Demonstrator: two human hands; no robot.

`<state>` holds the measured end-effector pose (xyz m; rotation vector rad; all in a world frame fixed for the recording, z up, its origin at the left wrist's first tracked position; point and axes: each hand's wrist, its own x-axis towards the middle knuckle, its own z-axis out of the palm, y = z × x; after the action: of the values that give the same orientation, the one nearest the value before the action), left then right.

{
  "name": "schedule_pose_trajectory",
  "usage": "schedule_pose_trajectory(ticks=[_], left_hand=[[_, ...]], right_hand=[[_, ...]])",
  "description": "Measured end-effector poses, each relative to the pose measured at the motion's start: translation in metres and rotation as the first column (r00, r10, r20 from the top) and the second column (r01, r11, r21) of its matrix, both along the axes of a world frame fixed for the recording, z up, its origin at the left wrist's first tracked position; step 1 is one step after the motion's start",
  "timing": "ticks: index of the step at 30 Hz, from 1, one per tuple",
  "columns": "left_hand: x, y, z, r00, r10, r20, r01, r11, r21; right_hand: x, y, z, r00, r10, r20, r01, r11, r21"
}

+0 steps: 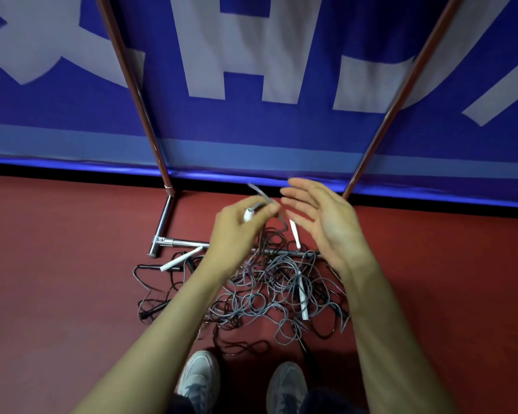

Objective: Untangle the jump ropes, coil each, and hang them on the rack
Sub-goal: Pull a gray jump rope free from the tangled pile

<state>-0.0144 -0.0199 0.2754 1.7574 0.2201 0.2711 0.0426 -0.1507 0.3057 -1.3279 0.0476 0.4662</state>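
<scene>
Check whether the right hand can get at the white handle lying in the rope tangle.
Probably yes. The right hand is open and empty, and the white handle lies beneath it, mostly exposed, though loops of the tangle cross it.

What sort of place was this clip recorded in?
Most likely an indoor sports hall or gym: a red sports floor, a big blue banner with white lettering along the wall, and tangled jump ropes lying by a metal rack.
</scene>
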Motion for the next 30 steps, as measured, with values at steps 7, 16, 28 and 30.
schedule_pose_trajectory(ticks=[7, 16, 28, 30], left_hand=[[0.004, 0.016, 0.014, 0.988, 0.152, 0.009, -0.137, 0.912, -0.386], [0.007, 0.066, -0.003, 0.849, 0.464, -0.254, -0.521, 0.816, -0.251], [0.001, 0.009, -0.008, 0.951, -0.175, -0.253, 0.241, 0.937, 0.255], [0.002, 0.009, -0.009, 0.976, -0.110, -0.187, 0.156, 0.955, 0.253]], right_hand=[[-0.001, -0.008, -0.013, 0.834, 0.499, 0.235, -0.332, 0.795, -0.508], [0.015, -0.037, -0.026, 0.949, 0.163, 0.270, 0.008, 0.843, -0.538], [0.000, 0.006, 0.003, 0.937, 0.213, 0.278, -0.226, 0.974, 0.015], [0.001, 0.006, 0.004, 0.944, 0.188, 0.273, -0.198, 0.980, 0.010]])
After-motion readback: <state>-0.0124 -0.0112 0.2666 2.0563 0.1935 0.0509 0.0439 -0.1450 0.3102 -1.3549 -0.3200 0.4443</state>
